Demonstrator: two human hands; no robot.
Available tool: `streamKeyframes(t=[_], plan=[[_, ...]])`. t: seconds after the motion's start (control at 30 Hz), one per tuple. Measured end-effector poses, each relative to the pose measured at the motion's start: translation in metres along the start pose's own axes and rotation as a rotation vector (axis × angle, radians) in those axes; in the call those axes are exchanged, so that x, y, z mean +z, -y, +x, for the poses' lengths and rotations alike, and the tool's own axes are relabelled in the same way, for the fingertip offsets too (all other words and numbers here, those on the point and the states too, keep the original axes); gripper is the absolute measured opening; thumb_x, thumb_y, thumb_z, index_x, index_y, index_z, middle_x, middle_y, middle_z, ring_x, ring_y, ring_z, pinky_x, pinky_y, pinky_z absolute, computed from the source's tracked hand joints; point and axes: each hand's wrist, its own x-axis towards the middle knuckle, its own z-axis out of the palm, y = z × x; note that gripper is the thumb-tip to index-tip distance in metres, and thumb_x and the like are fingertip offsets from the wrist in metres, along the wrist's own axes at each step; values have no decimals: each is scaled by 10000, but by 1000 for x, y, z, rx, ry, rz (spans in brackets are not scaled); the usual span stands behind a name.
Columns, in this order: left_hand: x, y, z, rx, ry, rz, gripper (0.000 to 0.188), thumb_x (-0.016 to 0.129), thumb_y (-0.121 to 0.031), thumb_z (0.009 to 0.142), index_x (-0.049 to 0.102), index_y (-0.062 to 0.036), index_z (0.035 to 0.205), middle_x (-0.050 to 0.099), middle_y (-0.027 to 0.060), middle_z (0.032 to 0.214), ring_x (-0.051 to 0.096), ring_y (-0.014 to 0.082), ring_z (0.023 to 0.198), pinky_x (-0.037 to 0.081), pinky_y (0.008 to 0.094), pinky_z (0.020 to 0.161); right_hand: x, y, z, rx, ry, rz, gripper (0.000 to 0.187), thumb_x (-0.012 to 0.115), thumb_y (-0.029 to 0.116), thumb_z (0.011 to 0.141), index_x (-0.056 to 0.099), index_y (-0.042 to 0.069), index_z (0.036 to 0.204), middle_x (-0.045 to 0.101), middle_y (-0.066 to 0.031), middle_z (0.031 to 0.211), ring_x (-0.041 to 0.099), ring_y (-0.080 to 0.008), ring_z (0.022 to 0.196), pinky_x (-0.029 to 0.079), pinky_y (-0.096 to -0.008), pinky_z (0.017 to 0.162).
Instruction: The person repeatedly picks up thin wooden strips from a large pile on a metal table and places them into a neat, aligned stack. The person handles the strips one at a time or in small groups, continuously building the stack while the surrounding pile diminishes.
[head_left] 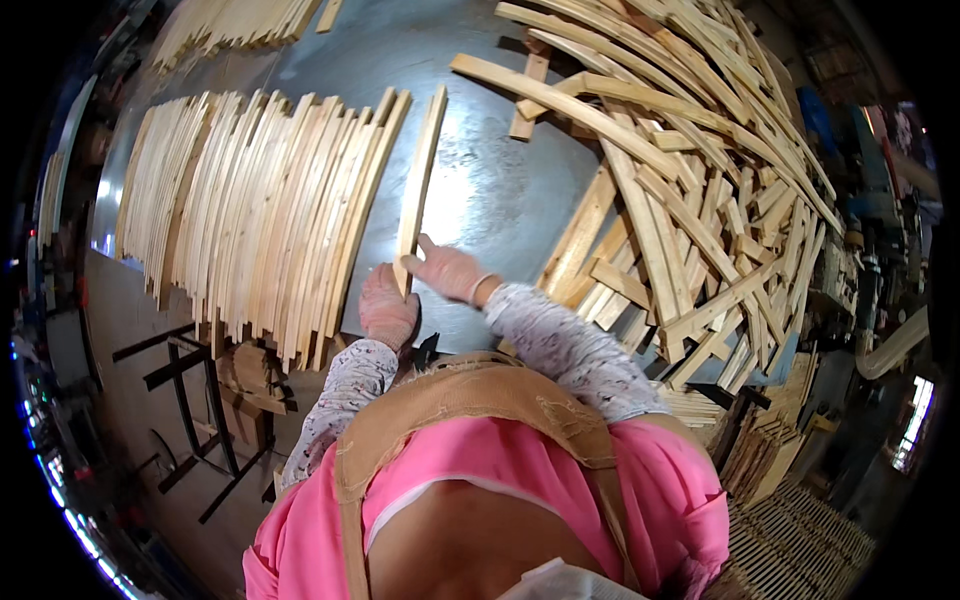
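A pale wooden strip (420, 180) lies lengthwise on the grey metal table (490, 200), its near end between my hands. My left hand (388, 310), in a pinkish glove, is closed at that end from the left side. From the right, my gloved right hand (450, 273) pinches the strip just above, its thumb and fingers against the wood. Left of the strip, a row of similar strips (260, 210) lies side by side, with uneven ends. A narrow gap of bare metal separates that row from the strip in my hands.
On the right, a large tangled heap of wooden pieces (690, 200) covers the table, some long and curved. Another row of strips (230, 25) lies at the far left. Below the table's left edge stand a black metal frame (195, 400) and stacked wood blocks (252, 375).
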Motion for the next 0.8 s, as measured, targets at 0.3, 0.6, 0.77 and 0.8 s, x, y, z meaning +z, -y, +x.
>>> streamKeyframes(t=[0.3,0.6,0.77,0.8], plan=[[-34,50,19,-89,165,-312,803,700,-271,973,336,-87,1665,543,248,1573,548,414,1430,439,475,1201,-279,-158,-22,455,-688,-911,315,658,303,951,630,116,1203,753,-173,1064,730,-403,1037,570,-541,854],[-67,43,25,-169,225,-289,712,625,-376,1031,417,-47,1627,631,266,1475,624,410,1346,478,478,1141,-23,12,40,195,-84,-233,766,479,501,1071,309,-39,1587,736,-334,1088,704,-516,1054,548,-560,946],[-129,100,-2,-160,247,-205,586,575,-372,1067,504,-49,1551,746,238,1260,723,426,1124,555,521,976,59,91,62,320,-87,65,949,510,547,1050,135,-60,1675,721,-378,1158,680,-554,1123,525,-574,976],[-130,125,-10,-125,164,-137,558,575,-360,1065,536,-36,1518,777,212,1119,754,410,992,583,509,905,70,97,68,314,-97,64,968,519,559,1043,128,-62,1675,726,-372,1156,686,-547,1117,530,-570,969]])
